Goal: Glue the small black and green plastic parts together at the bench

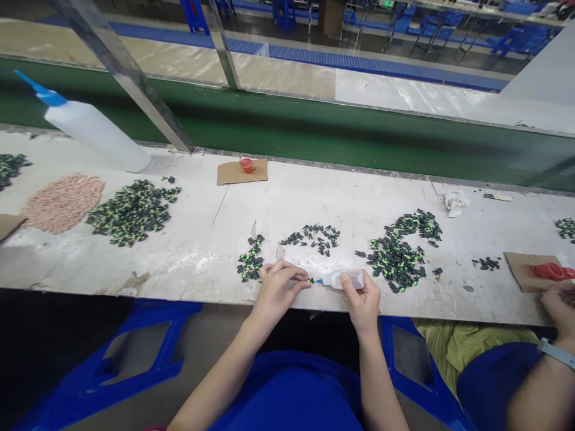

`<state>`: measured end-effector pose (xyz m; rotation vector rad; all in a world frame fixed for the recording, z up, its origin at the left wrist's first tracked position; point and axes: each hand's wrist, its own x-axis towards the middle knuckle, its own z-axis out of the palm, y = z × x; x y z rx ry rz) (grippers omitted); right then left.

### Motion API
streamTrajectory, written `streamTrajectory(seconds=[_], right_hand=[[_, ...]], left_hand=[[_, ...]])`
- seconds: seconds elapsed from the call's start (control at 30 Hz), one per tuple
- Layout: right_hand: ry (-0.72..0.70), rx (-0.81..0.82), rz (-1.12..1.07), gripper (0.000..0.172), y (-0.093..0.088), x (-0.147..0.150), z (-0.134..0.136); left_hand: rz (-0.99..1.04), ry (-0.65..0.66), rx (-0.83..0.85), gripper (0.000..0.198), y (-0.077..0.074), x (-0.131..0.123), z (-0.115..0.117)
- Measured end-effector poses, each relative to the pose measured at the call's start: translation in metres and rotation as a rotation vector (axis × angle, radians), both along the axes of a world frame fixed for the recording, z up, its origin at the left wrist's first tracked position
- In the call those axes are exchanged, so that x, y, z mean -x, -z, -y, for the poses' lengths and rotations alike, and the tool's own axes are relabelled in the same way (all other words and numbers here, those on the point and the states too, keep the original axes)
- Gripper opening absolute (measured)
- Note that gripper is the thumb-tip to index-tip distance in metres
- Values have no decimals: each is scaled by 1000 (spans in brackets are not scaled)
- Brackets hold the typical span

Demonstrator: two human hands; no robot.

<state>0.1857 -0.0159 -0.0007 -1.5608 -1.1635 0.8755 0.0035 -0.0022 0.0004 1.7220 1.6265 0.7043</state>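
My right hand (363,299) grips a small clear squeeze bottle (335,279), laid nearly level with its blue nozzle pointing left. The nozzle tip meets or nearly meets a small black-and-green part (311,280). That part is pinched between the fingertips of my left hand (281,284), low over the table. Beside my left hand is a little pile of black-and-green parts (250,260). Beyond both hands lie scattered small black pieces (321,234). To the right of the bottle spreads a larger heap of black-and-green parts (395,260).
A large white bottle with a blue nozzle (99,131) stands far left, near pink pieces (65,200) and another black-and-green heap (132,212). A red cup (247,165) sits on cardboard at the back. At right, another person's hand (559,308) is near a red container (545,271).
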Motion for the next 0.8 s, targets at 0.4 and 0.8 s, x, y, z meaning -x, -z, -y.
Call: streamTrajectory(seconds=[0.4,0.8], right_hand=[[147,-141,-360,40,11,-9,-7],[122,-225,-102,57,16,-1,-11]], left_hand=[[3,42,-38,8,0,4,-4],[-252,-229,-214,15,0,26,-40]])
